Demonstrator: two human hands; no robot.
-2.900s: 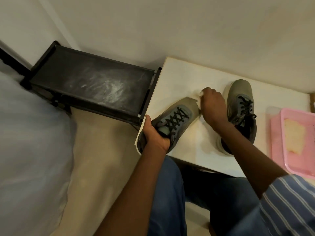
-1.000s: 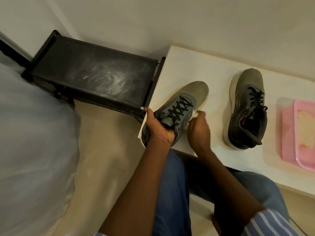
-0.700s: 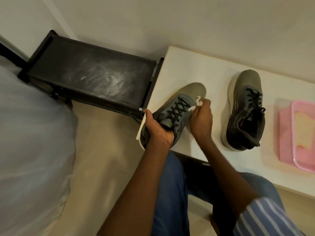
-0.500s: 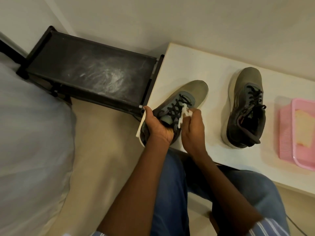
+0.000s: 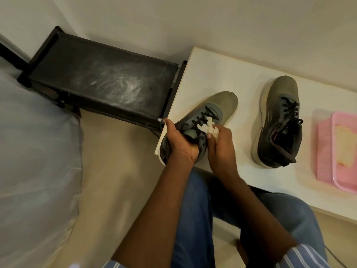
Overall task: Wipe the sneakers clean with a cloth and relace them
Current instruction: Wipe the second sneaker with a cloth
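Our right hand [image 5: 220,146], gripping the white cloth [image 5: 207,127], has come back from the toe to the laces of the near sneaker [image 5: 204,117], at the counter's [image 5: 222,82] 9 o'clock edge; our left hand [image 5: 178,141] clasps its heel. Wiping continues; the second sneaker [image 5: 280,120], at 3 o'clock, waits.

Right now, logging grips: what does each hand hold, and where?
Left hand grips the grey laced sneaker at its heel collar; right hand pinches the small white cloth against its laces.

One head-worn wide-angle camera looks steeply down, close above the white counter [image 5: 222,78] and the person's lap.
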